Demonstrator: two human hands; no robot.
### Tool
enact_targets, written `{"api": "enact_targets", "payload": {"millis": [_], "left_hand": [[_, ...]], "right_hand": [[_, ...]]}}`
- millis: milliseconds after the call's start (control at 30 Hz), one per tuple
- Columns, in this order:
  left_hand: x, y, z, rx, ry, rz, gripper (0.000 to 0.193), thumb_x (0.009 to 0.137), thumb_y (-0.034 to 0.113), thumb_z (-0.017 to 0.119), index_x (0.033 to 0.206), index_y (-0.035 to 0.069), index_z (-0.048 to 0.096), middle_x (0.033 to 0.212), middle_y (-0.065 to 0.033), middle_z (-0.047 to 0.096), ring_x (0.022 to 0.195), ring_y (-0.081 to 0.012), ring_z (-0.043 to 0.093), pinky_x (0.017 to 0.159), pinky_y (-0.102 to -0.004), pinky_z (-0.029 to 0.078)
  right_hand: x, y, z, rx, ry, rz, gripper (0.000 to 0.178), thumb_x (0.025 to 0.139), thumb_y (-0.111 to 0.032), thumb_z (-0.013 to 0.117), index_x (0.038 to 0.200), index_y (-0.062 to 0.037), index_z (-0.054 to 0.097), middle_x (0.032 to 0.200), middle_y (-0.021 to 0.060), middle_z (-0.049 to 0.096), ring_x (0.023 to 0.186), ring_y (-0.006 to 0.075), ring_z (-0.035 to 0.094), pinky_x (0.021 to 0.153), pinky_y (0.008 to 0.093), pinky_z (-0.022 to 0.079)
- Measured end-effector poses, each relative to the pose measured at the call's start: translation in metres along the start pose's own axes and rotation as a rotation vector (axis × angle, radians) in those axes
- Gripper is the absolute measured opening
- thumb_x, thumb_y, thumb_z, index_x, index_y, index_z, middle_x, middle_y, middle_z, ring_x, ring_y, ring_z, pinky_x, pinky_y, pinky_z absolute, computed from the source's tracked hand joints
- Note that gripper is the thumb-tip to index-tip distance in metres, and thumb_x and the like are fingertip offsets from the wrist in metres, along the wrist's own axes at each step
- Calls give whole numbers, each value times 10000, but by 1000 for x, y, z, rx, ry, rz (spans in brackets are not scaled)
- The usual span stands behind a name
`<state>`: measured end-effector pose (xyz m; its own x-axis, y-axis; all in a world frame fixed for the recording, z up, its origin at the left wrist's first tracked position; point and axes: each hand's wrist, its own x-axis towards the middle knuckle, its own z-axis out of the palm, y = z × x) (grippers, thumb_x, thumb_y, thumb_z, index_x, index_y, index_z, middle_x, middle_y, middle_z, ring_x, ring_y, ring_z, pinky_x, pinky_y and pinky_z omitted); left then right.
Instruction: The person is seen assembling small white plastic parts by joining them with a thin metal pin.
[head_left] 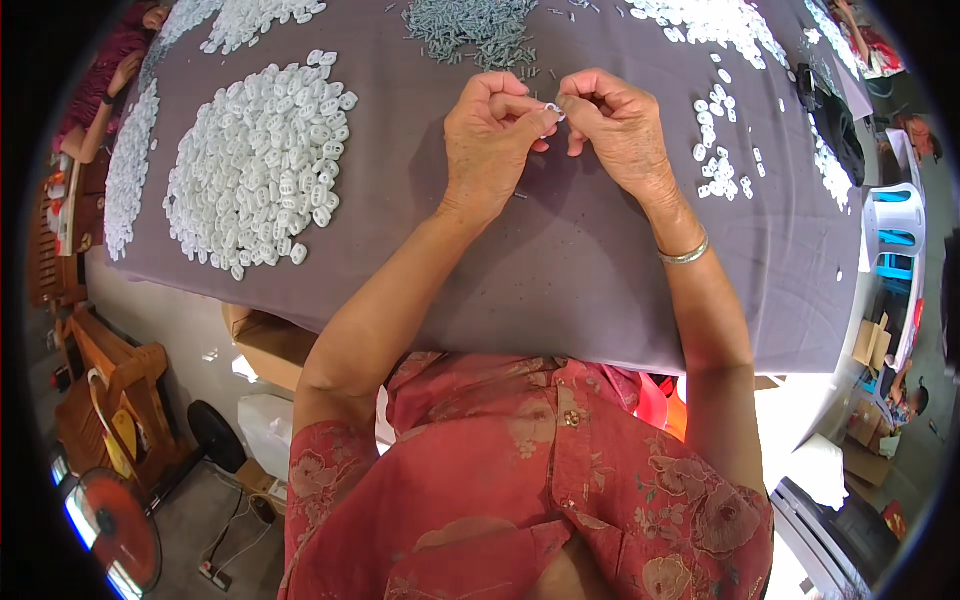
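Note:
Both hands meet above the cloth-covered table, their fingertips almost touching. My left hand (488,135) pinches a small white plastic piece (554,108) between thumb and finger. My right hand (622,125) is closed in a pinch at the piece's other side; whatever lies between its fingertips is too small or hidden to name. Beyond the hands lies a heap of small grey pins (470,28). To the left spreads a large pile of white oval plastic pieces (262,165). On the right, a few loose white pieces (718,175) are scattered.
A grey-brown cloth (590,290) covers the table. More white pieces (715,25) lie at the far right. Another person's arm (95,125) rests at the far left. A fan (118,530) and wooden chair (110,390) stand lower left; a white plastic chair (895,222) is at right.

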<state>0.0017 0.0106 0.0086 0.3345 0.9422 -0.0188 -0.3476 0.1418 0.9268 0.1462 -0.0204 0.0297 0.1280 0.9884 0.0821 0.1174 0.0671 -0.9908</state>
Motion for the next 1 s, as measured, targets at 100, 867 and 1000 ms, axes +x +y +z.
{"api": "enact_targets", "payload": {"millis": [100,867,1000], "left_hand": [[0,-1,-1,-43,12,21,279,780,-51,655,972,14,462,799,-89,637,698,-125,618,570,-243,522],[2,2,-4,-48,-33,36,239,813,-12,642,982,8,476,828,-97,644,731,-132,623,577,-250,522],[2,4,-3,-44,-32,35,242,811,-11,644,985,11,477,834,-98,645,730,-133,624,576,-250,521]], "right_hand": [[-2,-1,4,-7,27,23,70,855,-59,584,867,0,619,718,1,584,534,54,538,487,196,450],[0,-7,-2,64,-3,30,146,887,-61,511,957,13,616,714,19,553,589,81,534,554,223,481],[1,-5,-4,100,-10,39,139,886,-50,512,953,14,614,708,17,548,593,82,525,562,226,477]]}}
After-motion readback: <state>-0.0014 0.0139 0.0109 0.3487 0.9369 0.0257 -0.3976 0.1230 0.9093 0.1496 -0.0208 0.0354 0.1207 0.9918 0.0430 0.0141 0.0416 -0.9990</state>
